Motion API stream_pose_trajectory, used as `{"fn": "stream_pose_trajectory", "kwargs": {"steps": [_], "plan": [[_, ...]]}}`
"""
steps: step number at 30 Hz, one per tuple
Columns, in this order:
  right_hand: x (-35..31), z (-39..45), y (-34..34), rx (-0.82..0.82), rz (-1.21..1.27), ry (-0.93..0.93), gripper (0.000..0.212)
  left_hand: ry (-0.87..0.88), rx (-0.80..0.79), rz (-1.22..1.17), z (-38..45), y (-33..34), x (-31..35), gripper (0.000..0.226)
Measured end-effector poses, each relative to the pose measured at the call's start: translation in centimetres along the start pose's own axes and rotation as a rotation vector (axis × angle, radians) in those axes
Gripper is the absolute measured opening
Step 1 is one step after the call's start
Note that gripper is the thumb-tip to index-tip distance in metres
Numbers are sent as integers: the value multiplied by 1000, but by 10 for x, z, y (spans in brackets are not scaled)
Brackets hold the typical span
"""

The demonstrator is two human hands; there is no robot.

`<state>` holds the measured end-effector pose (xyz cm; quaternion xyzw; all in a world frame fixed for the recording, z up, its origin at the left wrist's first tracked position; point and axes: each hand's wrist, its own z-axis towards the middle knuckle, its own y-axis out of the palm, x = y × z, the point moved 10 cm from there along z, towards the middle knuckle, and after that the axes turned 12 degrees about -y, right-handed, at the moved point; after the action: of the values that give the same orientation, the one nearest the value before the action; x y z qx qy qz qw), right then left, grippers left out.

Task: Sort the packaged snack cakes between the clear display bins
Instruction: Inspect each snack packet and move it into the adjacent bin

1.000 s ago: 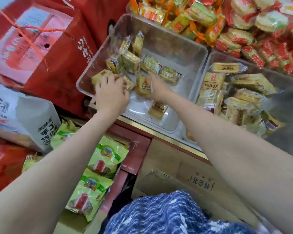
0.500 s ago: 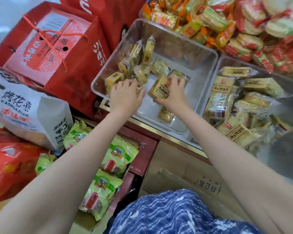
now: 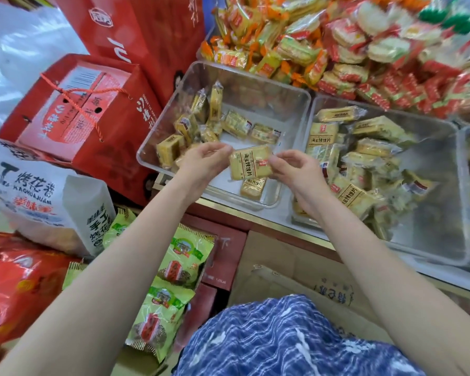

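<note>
Left hand (image 3: 201, 158) and right hand (image 3: 293, 166) each pinch one edge of a yellow snack cake packet (image 3: 250, 162), held above the near end of the left clear bin (image 3: 296, 104). Beyond lie loose packets (image 3: 236, 124); the right clear bin (image 3: 429, 240) stands alongside.

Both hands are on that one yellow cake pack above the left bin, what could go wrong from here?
1. The pack is pinched only at its edges by the left hand and right hand; a loose grip could drop it back into the left bin.
2. The right bin holds near-identical yellow packs, so a mis-sort is easy.
3. Squeezing may crush the cake.
</note>
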<state>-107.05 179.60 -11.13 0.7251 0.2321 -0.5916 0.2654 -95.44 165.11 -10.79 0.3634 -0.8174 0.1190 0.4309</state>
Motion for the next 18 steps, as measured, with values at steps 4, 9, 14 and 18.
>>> {"fn": "stream_pose_trajectory", "kwargs": {"steps": [4,9,14,18], "plan": [[-4,-5,-6,-4,47,67,14,-90,-58,-93,0,4,-12,15],[0,-7,-15,71,-79,58,7,-167,-123,72,-3,15,-21,34],[-9,-3,-29,149,-303,-31,17,-138,-113,165,-9,25,-15,54],[-15,-5,-35,189,-290,-84,20,-117,-121,137,-13,29,-13,45]]}}
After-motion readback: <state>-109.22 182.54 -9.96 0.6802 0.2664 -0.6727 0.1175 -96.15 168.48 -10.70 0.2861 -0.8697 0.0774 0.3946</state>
